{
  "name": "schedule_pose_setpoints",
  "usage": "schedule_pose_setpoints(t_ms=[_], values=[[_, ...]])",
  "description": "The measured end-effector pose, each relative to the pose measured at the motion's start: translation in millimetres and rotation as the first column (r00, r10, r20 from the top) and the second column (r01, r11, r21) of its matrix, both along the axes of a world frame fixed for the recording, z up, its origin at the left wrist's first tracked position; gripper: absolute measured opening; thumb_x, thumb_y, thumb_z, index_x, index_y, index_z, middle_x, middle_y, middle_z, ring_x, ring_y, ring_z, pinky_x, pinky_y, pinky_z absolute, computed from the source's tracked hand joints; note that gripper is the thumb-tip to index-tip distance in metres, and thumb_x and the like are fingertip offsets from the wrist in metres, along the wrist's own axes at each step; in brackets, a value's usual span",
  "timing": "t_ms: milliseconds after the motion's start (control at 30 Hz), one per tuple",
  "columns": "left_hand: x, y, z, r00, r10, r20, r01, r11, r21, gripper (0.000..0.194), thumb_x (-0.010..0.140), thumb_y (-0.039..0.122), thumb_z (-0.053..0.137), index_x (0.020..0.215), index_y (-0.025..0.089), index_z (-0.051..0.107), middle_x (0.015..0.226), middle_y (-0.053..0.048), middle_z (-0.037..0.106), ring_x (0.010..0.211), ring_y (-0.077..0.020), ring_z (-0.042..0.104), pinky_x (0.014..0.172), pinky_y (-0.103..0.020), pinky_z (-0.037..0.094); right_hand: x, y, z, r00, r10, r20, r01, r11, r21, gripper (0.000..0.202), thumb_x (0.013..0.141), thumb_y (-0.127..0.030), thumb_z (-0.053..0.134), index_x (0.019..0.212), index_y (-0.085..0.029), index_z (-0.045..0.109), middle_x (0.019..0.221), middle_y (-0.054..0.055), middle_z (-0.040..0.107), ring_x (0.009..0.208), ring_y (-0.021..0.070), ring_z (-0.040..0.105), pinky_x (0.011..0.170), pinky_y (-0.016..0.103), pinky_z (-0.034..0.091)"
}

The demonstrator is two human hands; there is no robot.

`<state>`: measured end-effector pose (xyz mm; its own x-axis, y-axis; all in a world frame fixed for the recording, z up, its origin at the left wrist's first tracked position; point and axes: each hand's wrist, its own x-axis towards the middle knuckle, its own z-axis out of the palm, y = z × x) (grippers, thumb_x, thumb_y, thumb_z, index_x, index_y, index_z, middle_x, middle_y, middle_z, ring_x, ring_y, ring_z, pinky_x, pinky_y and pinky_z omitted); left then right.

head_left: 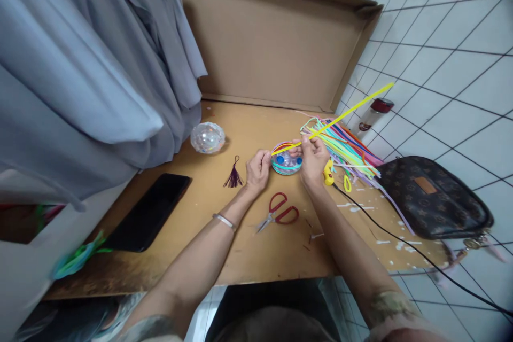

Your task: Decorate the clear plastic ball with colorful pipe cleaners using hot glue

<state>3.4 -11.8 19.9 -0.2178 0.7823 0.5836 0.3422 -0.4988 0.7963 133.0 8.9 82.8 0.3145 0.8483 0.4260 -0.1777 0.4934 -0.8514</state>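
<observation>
— Left hand (258, 171)?
— Pinching the yellow strip (352, 110) by one end, beside the banded ball (286, 166), forearm slanting inward.
— And right hand (315, 163)?
— Holding it farther along, narrow grip, fingers curled.

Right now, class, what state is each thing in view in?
Yellow strip, straight
Left hand, closed on one end
Right hand, pinching farther along
Scissors, handles spread
Phone, screen dark
Bottle, cap on
Bag, looks closed
Tassel, threads fanned
Banded ball, partly wrapped
Clear ball, unbanded
Loose strips, heaped
Yellow tool, corded, power cannot be told
</observation>
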Motion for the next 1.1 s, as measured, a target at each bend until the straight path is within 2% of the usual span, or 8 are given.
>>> schedule_pose_setpoints(t_ms=[100, 200, 267, 333, 467, 633, 900, 1100], values=[[0, 0, -0.3, 1.000, -0.001, 0.020, 0.001, 1.000, -0.020, 0.033, 0.099, 0.042, 0.044, 0.078, 0.021, 0.056, 0.068, 0.000, 0.056, 0.065, -0.0142, 0.051, 0.066, -0.026, 0.040, 10, -5, 0.2, 0.992, -0.075, 0.104, 0.071, 0.996, 0.049, 0.031, 0.093, -0.050, 0.058, 0.095, -0.019, 0.065, 0.071, -0.002, 0.069, 0.049, 0.0090, 0.060, 0.052, 0.024, 0.052], [1, -1, -0.1, 0.998, -0.019, 0.052, 0.021, 0.999, -0.045, 0.033, 0.097, 0.042, 0.048, 0.074, 0.020, 0.055, 0.066, 0.001, 0.053, 0.063, -0.0137, 0.048, 0.065, -0.025, 0.038, 19, -13, -0.9, 0.919, -0.157, 0.362, 0.101, 0.981, 0.167, 0.032, 0.100, -0.042, 0.047, 0.106, -0.020, 0.070, 0.072, -0.002, 0.065, 0.054, 0.0100, 0.057, 0.054, 0.025, 0.048], [1, -2, 0.5, 0.996, -0.022, 0.090, 0.027, 0.998, -0.055, 0.036, 0.097, 0.043, 0.050, 0.070, 0.021, 0.052, 0.062, 0.003, 0.048, 0.060, -0.0128, 0.044, 0.062, -0.024, 0.035, 23, -17, -4.6, 0.783, -0.254, 0.567, 0.110, 0.955, 0.275, 0.032, 0.102, -0.036, 0.044, 0.108, -0.020, 0.071, 0.077, 0.002, 0.066, 0.064, 0.0135, 0.060, 0.060, 0.027, 0.049], [1, -3, 1.1, 0.990, -0.022, 0.138, 0.030, 0.998, -0.051, 0.039, 0.096, 0.044, 0.052, 0.066, 0.021, 0.048, 0.059, 0.003, 0.044, 0.058, -0.0121, 0.040, 0.060, -0.024, 0.034, 23, -21, -10.0, 0.587, -0.347, 0.732, 0.095, 0.927, 0.363, 0.033, 0.103, -0.028, 0.040, 0.109, -0.019, 0.072, 0.084, 0.006, 0.069, 0.074, 0.0170, 0.063, 0.066, 0.029, 0.048], [2, 0, 0.6, 0.969, -0.068, 0.238, 0.076, 0.997, -0.026, 0.037, 0.094, 0.048, 0.056, 0.069, 0.020, 0.054, 0.059, 0.003, 0.050, 0.056, -0.0114, 0.045, 0.059, -0.024, 0.037, 22, -25, -18.5, 0.192, -0.408, 0.893, 0.076, 0.913, 0.401, 0.035, 0.100, -0.015, 0.039, 0.116, -0.018, 0.071, 0.095, 0.010, 0.071, 0.076, 0.0194, 0.063, 0.063, 0.029, 0.042], [7, 3, 0.2, 0.914, -0.139, 0.382, 0.162, 0.986, -0.028, 0.036, 0.090, 0.054, 0.063, 0.082, 0.018, 0.065, 0.059, 0.003, 0.059, 0.050, -0.0099, 0.049, 0.053, -0.023, 0.039, 21, -30, -17.3, -0.072, -0.356, 0.932, 0.072, 0.930, 0.360, 0.039, 0.096, -0.010, 0.042, 0.126, -0.018, 0.066, 0.100, 0.012, 0.070, 0.079, 0.0212, 0.063, 0.060, 0.029, 0.037], [8, 6, 5.0, 0.833, -0.172, 0.527, 0.219, 0.975, -0.028, 0.041, 0.080, 0.057, 0.074, 0.075, 0.017, 0.066, 0.056, 0.003, 0.061, 0.046, -0.0074, 0.049, 0.048, -0.021, 0.040, 15, -36, -11.9, -0.211, -0.247, 0.946, 0.086, 0.959, 0.269, 0.038, 0.097, -0.011, 0.041, 0.125, -0.017, 0.066, 0.107, 0.015, 0.068, 0.083, 0.0219, 0.063, 0.063, 0.030, 0.039], [6, 10, 7.8, 0.766, -0.246, 0.594, 0.341, 0.939, -0.052, 0.048, 0.071, 0.060, 0.080, 0.066, 0.017, 0.060, 0.051, 0.004, 0.057, 0.042, -0.0057, 0.046, 0.043, -0.020, 0.036, 17, -34, -18.5, -0.159, -0.291, 0.943, 0.031, 0.954, 0.299, 0.039, 0.099, -0.013, 0.039, 0.126, -0.017, 0.066, 0.101, 0.013, 0.069, 0.082, 0.0220, 0.064, 0.063, 0.030, 0.041]])
